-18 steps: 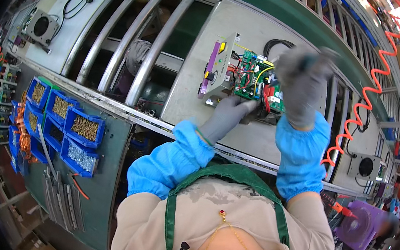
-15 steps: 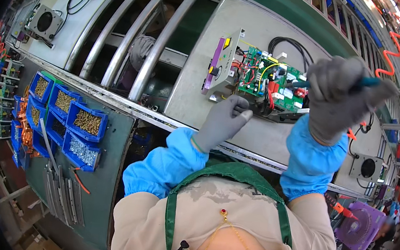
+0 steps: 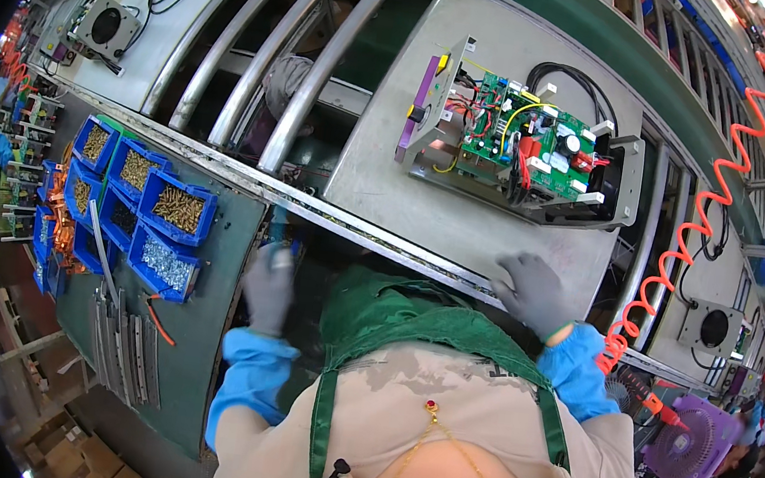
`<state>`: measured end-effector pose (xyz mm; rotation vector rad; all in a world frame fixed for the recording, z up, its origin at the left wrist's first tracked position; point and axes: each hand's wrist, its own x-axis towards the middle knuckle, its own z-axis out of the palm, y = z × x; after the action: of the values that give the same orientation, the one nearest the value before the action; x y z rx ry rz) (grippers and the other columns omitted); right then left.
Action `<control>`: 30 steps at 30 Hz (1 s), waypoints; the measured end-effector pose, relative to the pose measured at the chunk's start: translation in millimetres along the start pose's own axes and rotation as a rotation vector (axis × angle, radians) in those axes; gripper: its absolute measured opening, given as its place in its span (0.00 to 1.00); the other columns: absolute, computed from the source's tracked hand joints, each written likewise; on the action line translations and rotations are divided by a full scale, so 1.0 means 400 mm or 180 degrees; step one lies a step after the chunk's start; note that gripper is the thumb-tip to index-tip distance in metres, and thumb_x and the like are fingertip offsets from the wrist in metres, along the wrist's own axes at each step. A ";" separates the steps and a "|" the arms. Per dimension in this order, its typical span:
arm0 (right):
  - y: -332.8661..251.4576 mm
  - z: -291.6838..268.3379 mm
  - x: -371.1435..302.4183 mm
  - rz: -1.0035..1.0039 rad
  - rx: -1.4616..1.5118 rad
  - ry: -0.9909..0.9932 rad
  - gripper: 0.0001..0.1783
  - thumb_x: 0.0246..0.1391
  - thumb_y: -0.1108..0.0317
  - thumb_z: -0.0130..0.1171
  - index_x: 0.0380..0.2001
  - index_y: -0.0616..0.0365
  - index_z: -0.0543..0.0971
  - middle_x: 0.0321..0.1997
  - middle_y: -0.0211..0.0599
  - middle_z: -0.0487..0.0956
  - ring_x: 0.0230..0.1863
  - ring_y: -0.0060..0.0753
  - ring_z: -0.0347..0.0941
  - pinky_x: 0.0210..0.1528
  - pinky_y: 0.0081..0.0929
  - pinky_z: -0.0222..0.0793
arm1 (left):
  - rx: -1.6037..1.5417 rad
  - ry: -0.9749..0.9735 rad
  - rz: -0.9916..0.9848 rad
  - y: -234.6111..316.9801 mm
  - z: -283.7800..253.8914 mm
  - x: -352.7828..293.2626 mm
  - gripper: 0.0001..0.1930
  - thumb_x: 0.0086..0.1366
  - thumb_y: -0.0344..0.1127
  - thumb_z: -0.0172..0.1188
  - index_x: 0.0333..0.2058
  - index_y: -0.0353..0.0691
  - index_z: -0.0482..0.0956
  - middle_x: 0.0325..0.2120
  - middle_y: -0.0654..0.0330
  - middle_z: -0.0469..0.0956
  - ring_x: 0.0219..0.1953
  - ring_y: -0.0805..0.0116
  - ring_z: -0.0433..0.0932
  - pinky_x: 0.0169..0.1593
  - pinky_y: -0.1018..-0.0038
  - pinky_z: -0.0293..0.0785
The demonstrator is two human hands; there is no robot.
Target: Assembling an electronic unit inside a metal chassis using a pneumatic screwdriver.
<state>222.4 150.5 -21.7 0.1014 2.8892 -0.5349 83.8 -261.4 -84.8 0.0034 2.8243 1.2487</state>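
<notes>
My left hand point(image 3: 270, 287), in a grey glove and smeared a little by motion, is over the dark gap beside the green table. It is closed, and a slim teal tool point(image 3: 279, 223) sticks out beyond its fingers; its kind is hard to make out. At the near edge of the metal worktop, my gloved right hand point(image 3: 532, 291) has its fingers spread and holds nothing. Beyond it lies an open device with a green circuit board point(image 3: 556, 150), coloured wires, a purple-edged front panel point(image 3: 418, 105) and a metal end plate point(image 3: 623, 183). Neither hand touches the device.
Blue bins point(image 3: 178, 207) of screws and metal strips point(image 3: 122, 350) occupy the green table point(image 3: 201, 312) at left. Metal rollers point(image 3: 310, 87) run beside the metal worktop point(image 3: 381, 172). A coiled orange hose point(image 3: 687, 248) hangs at right, near a purple fan panel point(image 3: 692, 444). A black cable lies behind the board.
My right hand has come down from above the board to the worktop's near edge, without the teal tool. My left hand has left the device and moved left, toward the green table.
</notes>
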 end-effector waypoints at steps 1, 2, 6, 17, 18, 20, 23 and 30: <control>0.047 0.024 -0.055 0.0429 -0.0190 -0.0343 0.22 0.55 0.52 0.60 0.44 0.58 0.79 0.42 0.48 0.79 0.45 0.52 0.75 0.45 0.47 0.71 | 0.0382 0.0446 -0.0171 -0.077 -0.056 -0.010 0.16 0.69 0.45 0.56 0.47 0.39 0.80 0.39 0.46 0.81 0.41 0.47 0.81 0.45 0.58 0.75; 0.087 0.046 -0.113 0.0878 -0.0412 -0.0667 0.22 0.54 0.50 0.61 0.41 0.58 0.80 0.42 0.48 0.79 0.45 0.53 0.75 0.43 0.50 0.71 | 0.0785 0.0655 -0.0302 -0.146 -0.114 -0.037 0.18 0.70 0.46 0.55 0.47 0.38 0.79 0.39 0.46 0.81 0.41 0.46 0.81 0.46 0.58 0.75; 0.209 0.090 -0.319 0.1934 -0.0992 -0.1225 0.25 0.50 0.46 0.63 0.39 0.58 0.81 0.41 0.49 0.82 0.47 0.54 0.78 0.48 0.48 0.73 | 0.2011 0.0613 -0.0870 -0.339 -0.272 -0.145 0.21 0.70 0.49 0.54 0.49 0.37 0.79 0.42 0.47 0.80 0.46 0.45 0.78 0.50 0.57 0.73; 0.310 0.120 -0.475 0.2736 -0.0973 -0.1395 0.28 0.47 0.42 0.65 0.42 0.54 0.83 0.48 0.52 0.82 0.49 0.51 0.80 0.52 0.44 0.74 | 0.2358 0.1508 -0.0832 -0.277 -0.259 -0.072 0.21 0.65 0.40 0.60 0.54 0.38 0.76 0.52 0.48 0.75 0.56 0.50 0.73 0.63 0.59 0.66; 0.317 0.119 -0.476 0.2915 -0.0852 -0.1659 0.29 0.47 0.42 0.65 0.42 0.54 0.82 0.49 0.52 0.81 0.50 0.50 0.79 0.52 0.44 0.74 | 0.1713 0.1513 -0.0521 -0.236 -0.218 -0.063 0.19 0.65 0.37 0.60 0.52 0.37 0.77 0.49 0.49 0.77 0.54 0.51 0.75 0.61 0.60 0.68; 0.338 0.125 -0.483 0.2989 -0.0384 -0.2220 0.31 0.47 0.42 0.65 0.46 0.55 0.80 0.52 0.53 0.80 0.51 0.51 0.79 0.51 0.44 0.74 | 0.0523 0.0799 0.0212 -0.147 -0.097 -0.064 0.13 0.64 0.32 0.61 0.46 0.36 0.80 0.43 0.50 0.80 0.47 0.51 0.78 0.56 0.63 0.73; 0.360 0.173 -0.523 0.2710 -0.0138 -0.1985 0.34 0.45 0.43 0.68 0.49 0.58 0.78 0.48 0.53 0.82 0.46 0.52 0.81 0.49 0.45 0.75 | 0.0361 -0.0162 0.1160 -0.020 0.062 -0.105 0.10 0.63 0.29 0.61 0.43 0.39 0.82 0.38 0.53 0.81 0.43 0.56 0.81 0.50 0.65 0.77; 0.427 0.237 -0.552 0.3548 0.1290 -0.2115 0.33 0.47 0.57 0.71 0.53 0.65 0.73 0.43 0.46 0.83 0.38 0.40 0.83 0.26 0.31 0.79 | -0.0213 -0.1153 0.1491 0.194 0.269 -0.119 0.10 0.64 0.32 0.59 0.43 0.38 0.82 0.37 0.52 0.81 0.41 0.53 0.81 0.46 0.64 0.77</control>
<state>473.4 268.7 -121.5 1.2125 1.6646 -0.6939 135.2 -130.8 -97.3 0.8397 2.5360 1.2526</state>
